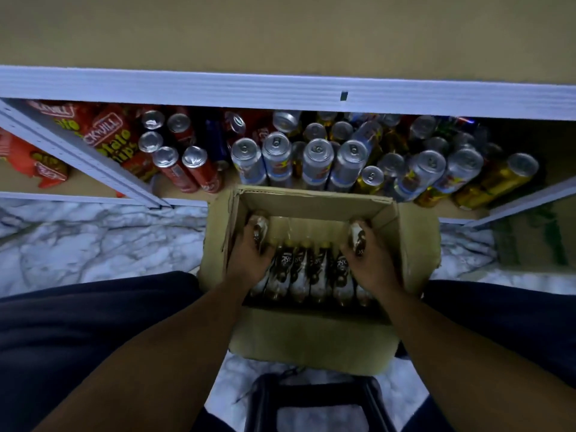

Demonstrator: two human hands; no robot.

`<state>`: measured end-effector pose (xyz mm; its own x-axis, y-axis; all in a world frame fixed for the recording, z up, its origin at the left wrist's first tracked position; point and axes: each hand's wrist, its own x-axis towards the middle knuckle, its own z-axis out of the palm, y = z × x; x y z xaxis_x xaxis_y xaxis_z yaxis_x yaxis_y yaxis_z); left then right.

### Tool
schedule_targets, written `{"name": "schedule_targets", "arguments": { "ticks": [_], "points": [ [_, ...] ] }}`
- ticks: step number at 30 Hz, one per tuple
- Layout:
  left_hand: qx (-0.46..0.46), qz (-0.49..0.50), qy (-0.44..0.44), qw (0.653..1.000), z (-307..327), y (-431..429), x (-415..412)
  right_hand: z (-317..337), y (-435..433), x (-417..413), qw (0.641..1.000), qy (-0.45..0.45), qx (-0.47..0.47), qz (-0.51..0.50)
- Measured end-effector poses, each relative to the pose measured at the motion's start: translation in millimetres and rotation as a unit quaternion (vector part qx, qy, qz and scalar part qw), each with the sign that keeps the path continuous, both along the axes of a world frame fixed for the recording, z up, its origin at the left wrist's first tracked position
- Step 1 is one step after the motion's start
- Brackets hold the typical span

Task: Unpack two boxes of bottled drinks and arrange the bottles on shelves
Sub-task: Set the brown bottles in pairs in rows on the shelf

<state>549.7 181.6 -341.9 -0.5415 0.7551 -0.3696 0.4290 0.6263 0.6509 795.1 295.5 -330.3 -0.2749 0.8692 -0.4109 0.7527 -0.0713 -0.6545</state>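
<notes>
Forearms [174, 347] reach into the box [311, 335], left hand [249, 258] gripping left bottle [260, 227], right hand [372, 265] gripping right bottle [357, 236].

Red chip bag [112, 132] on lower shelf [78, 196]: white band reads "CKVILL", start hidden; yellow letters below read "otato" and "hips". Second red bag [59, 111]: similar band, blurred. Bottles [304, 269] in box [311, 204]: label script illegible.

Marble-pattern floor [93, 241]: open cardboard box [311, 335] sits on it, with a black stool [314, 397] on its near side. Lower shelf [170, 186] is right behind the box. On it: silver-blue cans [314, 163] straight behind, red cans [174, 169] behind-left, red potato chips bags [115, 135] further left, gold cans [511, 176] behind-right.
</notes>
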Motion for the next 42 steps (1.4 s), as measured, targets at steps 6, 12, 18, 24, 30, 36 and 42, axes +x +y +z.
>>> {"name": "schedule_targets", "arguments": {
  "ticks": [6, 12, 18, 24, 30, 36, 42],
  "points": [
    [-0.017, 0.013, -0.029, 0.999, -30.2, 11.5, 0.2, -35.5, 0.6, 0.4, 0.996, -0.01, -0.055, -0.065],
    [-0.02, 0.059, 0.007, 0.998, -47.9, 21.0, 2.9, -55.0, -0.6, 6.4, 0.989, 0.009, -0.074, -0.126],
    [0.006, 0.066, 0.017, 0.998, -47.1, 18.8, 9.7, -58.1, -1.3, 0.9, 0.985, 0.011, -0.059, -0.163],
    [-0.012, 0.051, 0.036, 0.998, -51.3, 13.4, 3.7, -54.2, 0.5, -5.8, 0.984, -0.009, -0.064, -0.169],
    [-0.012, 0.009, 0.048, 0.999, -45.3, 26.9, 8.0, -48.0, -2.8, -4.4, 0.982, -0.007, -0.047, -0.183],
    [-0.04, 0.064, -0.019, 0.997, -42.9, 21.4, 4.5, -44.2, -7.6, -0.8, 0.985, -0.015, -0.011, -0.171],
    [0.014, 0.094, 0.008, 0.995, -11.8, 24.7, 6.5, -28.6, -3.0, -2.0, 0.988, 0.004, 0.025, -0.152]
  ]
}}
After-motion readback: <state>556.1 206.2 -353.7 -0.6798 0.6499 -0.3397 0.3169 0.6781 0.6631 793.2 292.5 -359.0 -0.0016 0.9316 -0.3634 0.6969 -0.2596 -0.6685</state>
